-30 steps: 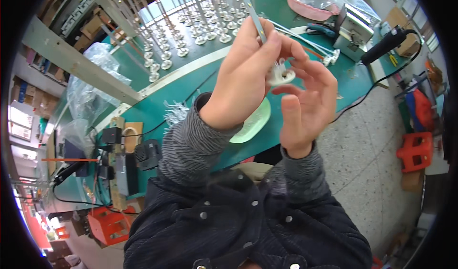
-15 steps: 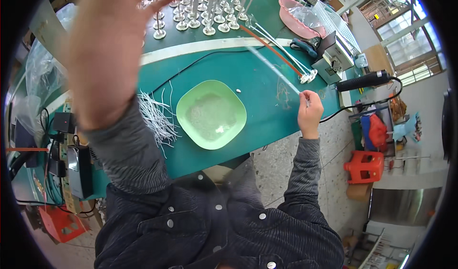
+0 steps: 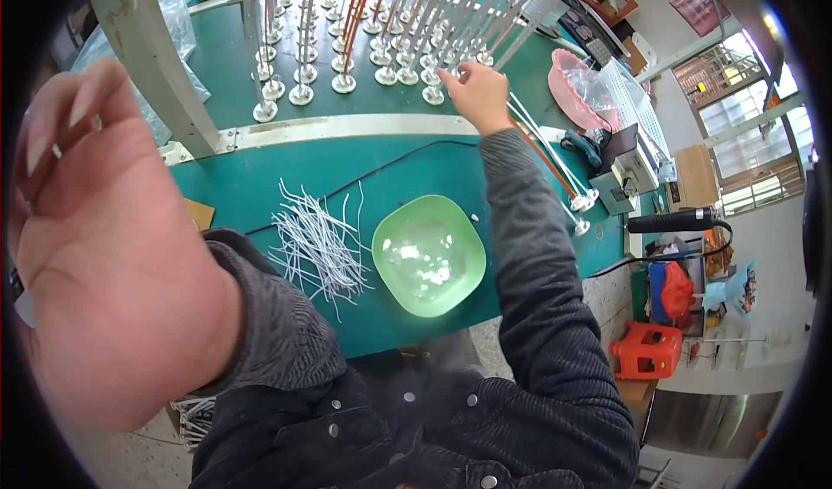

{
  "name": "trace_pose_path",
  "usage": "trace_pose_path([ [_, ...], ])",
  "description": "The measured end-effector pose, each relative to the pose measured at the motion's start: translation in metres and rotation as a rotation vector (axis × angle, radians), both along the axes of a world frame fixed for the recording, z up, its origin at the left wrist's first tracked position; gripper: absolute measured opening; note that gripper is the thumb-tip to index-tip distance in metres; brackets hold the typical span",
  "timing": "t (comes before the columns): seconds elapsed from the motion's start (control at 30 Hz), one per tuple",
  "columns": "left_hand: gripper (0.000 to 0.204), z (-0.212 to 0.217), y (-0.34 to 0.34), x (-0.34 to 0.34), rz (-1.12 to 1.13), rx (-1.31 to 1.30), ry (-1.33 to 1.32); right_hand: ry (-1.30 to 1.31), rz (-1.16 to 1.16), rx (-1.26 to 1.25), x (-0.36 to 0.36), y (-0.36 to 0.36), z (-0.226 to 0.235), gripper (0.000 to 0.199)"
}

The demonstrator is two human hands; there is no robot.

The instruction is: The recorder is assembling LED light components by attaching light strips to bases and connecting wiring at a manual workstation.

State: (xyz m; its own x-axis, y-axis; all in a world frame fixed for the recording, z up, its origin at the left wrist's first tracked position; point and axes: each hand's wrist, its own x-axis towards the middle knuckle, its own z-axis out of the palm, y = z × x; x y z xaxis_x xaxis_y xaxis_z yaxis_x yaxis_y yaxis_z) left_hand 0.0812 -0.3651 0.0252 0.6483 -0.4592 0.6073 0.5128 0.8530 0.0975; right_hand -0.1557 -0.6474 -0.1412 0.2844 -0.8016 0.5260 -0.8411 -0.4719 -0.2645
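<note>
Thin rods [image 3: 352, 34], many; mostly greyish, some orange-brown; approx. upright, close-set, many tops out of view. Lower ends in small rd. white bases [image 3: 301, 95], shiny, sat flat on green tabletop [image 3: 364, 103]; rough rows, L ones w/ gaps btwn, ctr. ones tighter.

Holds left hand [image 3: 113, 255] high and near, looming large at the left, with palm turned to view and fingers [image 3: 106, 86] pointing upward, bent toward their tips. Angles left arm [image 3: 290, 320] up and leftward, foreshortened, sleeved to the wrist. Stretches right arm [image 3: 537, 220] far forward, nearly straight, leaning a little left toward the hand. Extends right hand [image 3: 482, 97] well apart from the left, smaller in view, with its back showing and fingertips bent leftward. Cannot be judged, for either hand: gripping or merely curled.
</note>
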Motion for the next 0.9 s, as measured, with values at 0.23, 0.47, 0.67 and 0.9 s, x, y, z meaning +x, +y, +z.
trace_pose_path([
  [0.23,0.025,-0.03,-0.062,-0.027,1.236,0.521,-0.99,-0.515,0.178,0.085,-0.01,0.114,0.059,0.026],
  [0.47,0.039,-0.032,-0.066,-0.126,-0.814,0.507,-1.181,-1.076,0.481,0.271,-0.053,0.206,0.135,0.016],
  [0.67,0.021,-0.067,-0.064,-0.175,-1.156,0.686,-0.363,-0.854,0.233,-0.593,-0.055,0.249,0.094,0.023],
  [0.9,0.03,-0.073,-0.049,-0.194,-1.246,0.61,-0.229,-0.411,0.19,-0.806,-0.072,0.253,0.076,0.026],
])
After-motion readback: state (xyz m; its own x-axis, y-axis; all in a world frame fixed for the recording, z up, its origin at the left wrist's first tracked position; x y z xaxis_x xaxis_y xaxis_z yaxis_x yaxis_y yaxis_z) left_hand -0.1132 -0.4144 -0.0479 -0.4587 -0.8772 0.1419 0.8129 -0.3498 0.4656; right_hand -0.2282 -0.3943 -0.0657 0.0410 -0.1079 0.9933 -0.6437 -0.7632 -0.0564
